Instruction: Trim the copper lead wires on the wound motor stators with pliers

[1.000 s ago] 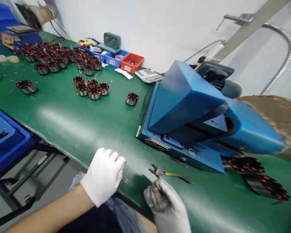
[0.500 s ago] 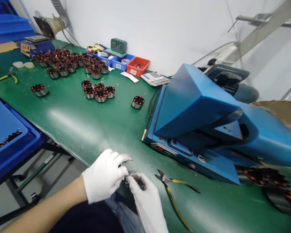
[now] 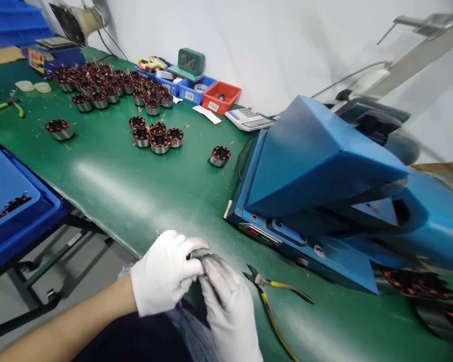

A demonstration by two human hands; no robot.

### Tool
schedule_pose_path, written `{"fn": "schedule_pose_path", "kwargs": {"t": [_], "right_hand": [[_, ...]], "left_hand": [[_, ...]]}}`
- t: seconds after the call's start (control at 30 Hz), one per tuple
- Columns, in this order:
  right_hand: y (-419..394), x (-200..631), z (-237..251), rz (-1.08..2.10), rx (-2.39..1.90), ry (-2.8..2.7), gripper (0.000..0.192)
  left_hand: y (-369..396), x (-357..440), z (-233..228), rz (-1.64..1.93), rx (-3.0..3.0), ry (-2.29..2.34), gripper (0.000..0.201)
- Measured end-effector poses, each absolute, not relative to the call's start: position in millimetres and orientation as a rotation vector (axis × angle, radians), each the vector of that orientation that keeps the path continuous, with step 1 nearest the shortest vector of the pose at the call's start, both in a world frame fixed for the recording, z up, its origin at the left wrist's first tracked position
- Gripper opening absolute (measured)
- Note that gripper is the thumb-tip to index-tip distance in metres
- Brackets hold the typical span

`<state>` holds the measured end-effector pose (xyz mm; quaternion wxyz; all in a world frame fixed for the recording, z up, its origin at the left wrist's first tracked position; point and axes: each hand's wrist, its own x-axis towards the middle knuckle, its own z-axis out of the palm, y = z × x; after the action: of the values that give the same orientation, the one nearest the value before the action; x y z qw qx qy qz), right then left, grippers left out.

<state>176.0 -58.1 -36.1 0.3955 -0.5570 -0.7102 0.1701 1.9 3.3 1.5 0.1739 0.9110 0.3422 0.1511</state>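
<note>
Nearside and left of the blue machine, the gloved left hand and right hand met at the fingertips over the edge of the bench. The left hand pinched a dark part, mostly hidden by the gloves; the right fingers were curled against the left, and their grip could not be determined. Directly in front of the machine, pliers lay with handles spread. Left of the machine, one wound ring rested near its base; a cluster of five rings stood farther left.
</note>
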Motion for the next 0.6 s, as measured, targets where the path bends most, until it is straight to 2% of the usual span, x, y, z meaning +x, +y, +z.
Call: {"fn": "schedule_pose_path", "kwargs": {"t": [0.03,0.1,0.2,0.3,0.37,0.5,0.53,0.6], "right_hand": [[-57,173,-33,0.497,-1.462,-1.752,0.02],[-55,167,-26,0.909,-1.585,-1.444,0.013],[-52,161,-16,1.632,-1.561,-0.843,0.031],[-48,167,-8,1.923,-1.483,-0.767,0.034],[-47,173,-4,1.827,-1.621,-0.974,0.028],[-53,174,-4,0.957,-1.843,-1.529,0.02],[-55,171,-5,0.89,-1.822,-1.532,0.021],[-56,163,-8,1.122,-1.773,-1.288,0.027]], "left_hand": [[3,2,0,0.429,2.596,0.966,0.013],[3,1,-3,0.434,2.622,0.954,0.01],[2,0,-5,0.453,2.651,0.917,0.01],[3,0,-4,0.5,2.661,0.9,0.013],[4,0,-4,0.503,2.664,0.885,0.012],[4,1,-4,0.499,2.649,0.889,0.011],[4,1,-5,0.511,2.647,0.892,0.011],[3,1,-5,0.528,2.66,0.894,0.012]]}}
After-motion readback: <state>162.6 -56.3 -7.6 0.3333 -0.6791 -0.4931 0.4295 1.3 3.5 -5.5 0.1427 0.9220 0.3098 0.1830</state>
